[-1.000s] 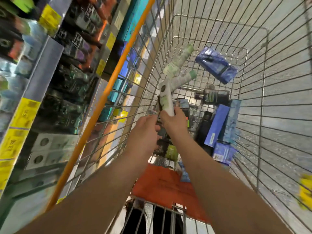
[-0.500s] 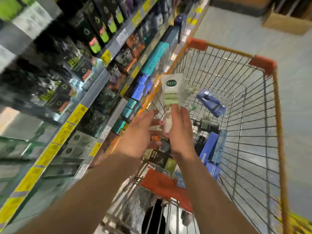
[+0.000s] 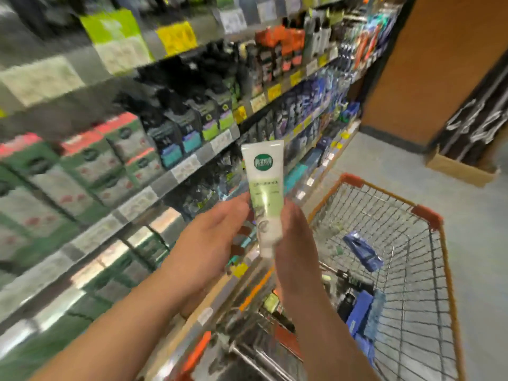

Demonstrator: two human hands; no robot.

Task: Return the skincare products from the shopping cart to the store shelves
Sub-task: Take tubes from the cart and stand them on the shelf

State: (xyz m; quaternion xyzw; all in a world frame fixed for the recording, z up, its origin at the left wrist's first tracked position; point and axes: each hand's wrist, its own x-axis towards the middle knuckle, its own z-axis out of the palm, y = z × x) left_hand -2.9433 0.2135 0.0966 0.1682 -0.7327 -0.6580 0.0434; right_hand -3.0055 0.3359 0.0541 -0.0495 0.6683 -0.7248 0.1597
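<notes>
Above the shopping cart (image 3: 428, 215), the right hand (image 3: 295, 243) grips the white-and-green tube (image 3: 265, 193) upright, the left hand (image 3: 217, 240) touching it with loosely spread fingers; the person should match its label to the shelves (image 3: 176, 171) before placing it.

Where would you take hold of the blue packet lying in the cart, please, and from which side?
Grip the blue packet across its narrow middle, coming from above: it lies flat and alone on the shopping cart floor, long edges exposed, with wire walls blocking sideways approaches.
</notes>
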